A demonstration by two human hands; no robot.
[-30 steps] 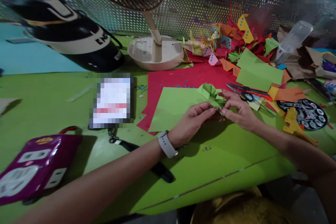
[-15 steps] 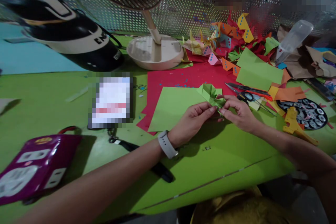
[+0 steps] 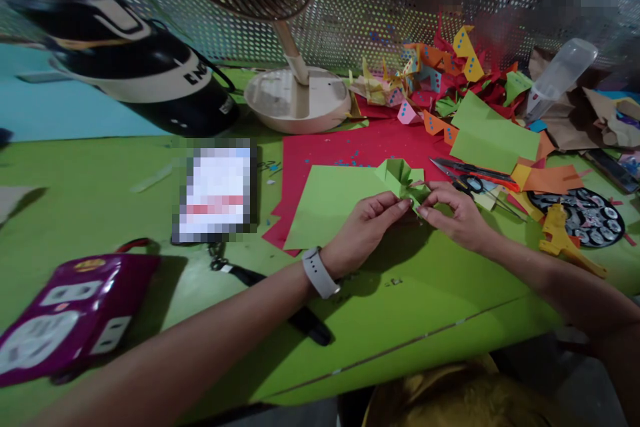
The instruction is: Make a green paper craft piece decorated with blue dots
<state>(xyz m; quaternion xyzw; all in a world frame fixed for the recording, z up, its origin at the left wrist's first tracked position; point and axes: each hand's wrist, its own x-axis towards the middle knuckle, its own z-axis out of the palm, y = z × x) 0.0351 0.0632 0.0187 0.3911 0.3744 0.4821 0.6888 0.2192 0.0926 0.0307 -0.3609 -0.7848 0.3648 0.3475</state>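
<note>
A folded piece of green paper [image 3: 399,175] is pinched between both my hands over the table. My left hand [image 3: 376,221], with a pale watch strap on the wrist, closes thumb and fingers on its lower left side. My right hand [image 3: 454,215] pinches its lower right side. Part of the paper is hidden behind the fingers. Under and behind it lies a flat green sheet [image 3: 325,207], on top of a red sheet [image 3: 310,150]. To the right of my right hand are black scissors [image 3: 473,183] and an orange-and-black cutter [image 3: 493,177].
Folded coloured papers [image 3: 430,73] are heaped at the back right, near a clear bottle [image 3: 563,77]. A fan base [image 3: 300,113] and a black flask [image 3: 165,80] stand behind. On the left are a phone [image 3: 217,187] and a purple power strip [image 3: 80,310]; a yellow tool [image 3: 563,240] lies right.
My fingers have shifted slightly on the folded green paper, and its right part sits a little more spread between them. Otherwise the view has only moved slightly.
</note>
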